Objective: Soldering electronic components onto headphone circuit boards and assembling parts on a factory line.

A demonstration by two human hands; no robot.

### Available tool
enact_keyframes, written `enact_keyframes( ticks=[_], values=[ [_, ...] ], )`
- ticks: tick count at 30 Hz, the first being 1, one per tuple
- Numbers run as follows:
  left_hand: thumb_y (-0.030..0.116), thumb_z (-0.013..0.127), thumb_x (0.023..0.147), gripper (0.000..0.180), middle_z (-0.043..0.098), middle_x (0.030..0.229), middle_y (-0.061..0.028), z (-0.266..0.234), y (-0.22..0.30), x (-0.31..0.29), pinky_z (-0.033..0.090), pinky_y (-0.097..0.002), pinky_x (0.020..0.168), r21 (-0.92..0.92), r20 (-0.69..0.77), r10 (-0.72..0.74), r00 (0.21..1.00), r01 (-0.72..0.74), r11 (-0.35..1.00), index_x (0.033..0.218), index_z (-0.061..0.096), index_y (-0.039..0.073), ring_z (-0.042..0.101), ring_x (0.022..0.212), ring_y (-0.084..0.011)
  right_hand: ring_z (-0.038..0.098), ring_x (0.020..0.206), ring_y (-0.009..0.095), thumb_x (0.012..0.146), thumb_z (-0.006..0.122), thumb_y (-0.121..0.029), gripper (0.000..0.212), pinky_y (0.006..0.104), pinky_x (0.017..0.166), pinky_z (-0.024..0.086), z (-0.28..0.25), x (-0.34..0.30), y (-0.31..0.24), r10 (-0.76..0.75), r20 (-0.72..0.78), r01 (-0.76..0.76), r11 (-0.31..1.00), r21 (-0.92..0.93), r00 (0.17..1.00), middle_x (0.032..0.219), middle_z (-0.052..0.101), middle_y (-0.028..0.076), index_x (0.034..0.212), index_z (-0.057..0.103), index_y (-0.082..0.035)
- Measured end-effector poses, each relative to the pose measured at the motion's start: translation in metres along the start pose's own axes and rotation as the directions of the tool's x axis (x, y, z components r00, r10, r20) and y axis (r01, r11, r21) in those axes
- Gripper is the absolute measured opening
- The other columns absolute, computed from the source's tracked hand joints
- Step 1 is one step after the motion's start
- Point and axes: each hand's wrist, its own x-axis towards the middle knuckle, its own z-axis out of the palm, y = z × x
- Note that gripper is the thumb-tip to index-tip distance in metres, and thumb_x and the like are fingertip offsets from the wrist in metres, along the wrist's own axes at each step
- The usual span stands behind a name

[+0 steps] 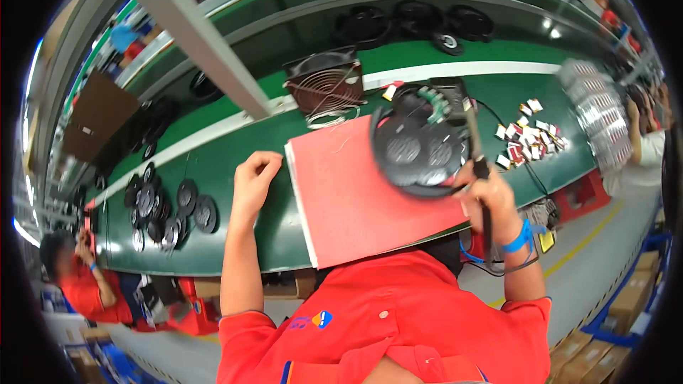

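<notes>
My left hand (255, 183) is curled closed beside the left edge of a red mat (348, 206), with nothing showing between its fingers. My right hand (492, 198) grips a slim corded tool (486, 222) with a dark handle, which looks like a soldering iron; motion blurs it. The right fingers are also close to the rim of a round black housing (420, 178) on the mat's upper right; whether they touch it I cannot tell. Two grey perforated discs show in the housing, and a green circuit board (435, 104) is at its far side. A blue band (519, 237) circles my right wrist.
Behind the mat stands a fan (325, 85) with a wire guard. Small white packs (530, 141) with wires lie to the right, near stacked clear trays (597, 117). Several round black parts (171, 206) are at left. A co-worker (92, 277) sits far left.
</notes>
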Motion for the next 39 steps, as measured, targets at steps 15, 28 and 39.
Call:
enact_keyframes(
  ticks=[15, 28, 39],
  values=[
    [0.001, 0.065, 0.078, 0.007, 0.059, 0.082, -0.0050, 0.012, -0.009, 0.004, 0.041, -0.0244, 0.064, 0.242, 0.022, 0.232, 0.972, -0.231, 0.942, 0.074, 0.059, -0.001, 0.052, 0.072, -0.0137, 0.054, 0.079, 0.027, 0.069, 0.066, 0.013, 0.030, 0.0293, 0.075, 0.045, -0.049, 0.098, 0.100, -0.034, -0.169, -0.015, 0.959, -0.283, 0.985, 0.084, 0.052, 0.011, 0.090, 0.050, -0.001],
    [0.001, 0.065, 0.077, 0.007, 0.060, 0.081, -0.0036, 0.007, -0.004, 0.004, 0.039, -0.0233, 0.060, 0.188, 0.012, 0.188, 0.982, -0.187, 0.964, 0.073, 0.060, 0.000, 0.051, 0.068, -0.0112, 0.055, 0.082, 0.032, 0.075, 0.069, 0.001, 0.032, 0.0362, 0.073, 0.045, 0.081, 0.287, 0.138, -0.249, 0.071, 0.251, 0.968, -0.017, 0.966, 0.088, 0.055, 0.014, 0.096, 0.046, -0.005],
    [-0.001, 0.064, 0.077, 0.004, 0.057, 0.084, -0.0055, 0.004, -0.003, 0.007, 0.040, -0.0227, 0.061, 0.197, 0.049, 0.198, 0.979, -0.204, 0.959, 0.077, 0.059, -0.002, 0.049, 0.068, -0.0112, 0.057, 0.081, 0.019, 0.078, 0.070, -0.001, 0.027, 0.0289, 0.077, 0.046, 0.001, 0.232, 0.119, -0.012, 0.082, 0.019, 0.996, -0.083, 0.997, 0.093, 0.062, 0.011, 0.100, 0.053, -0.003]
  ],
)
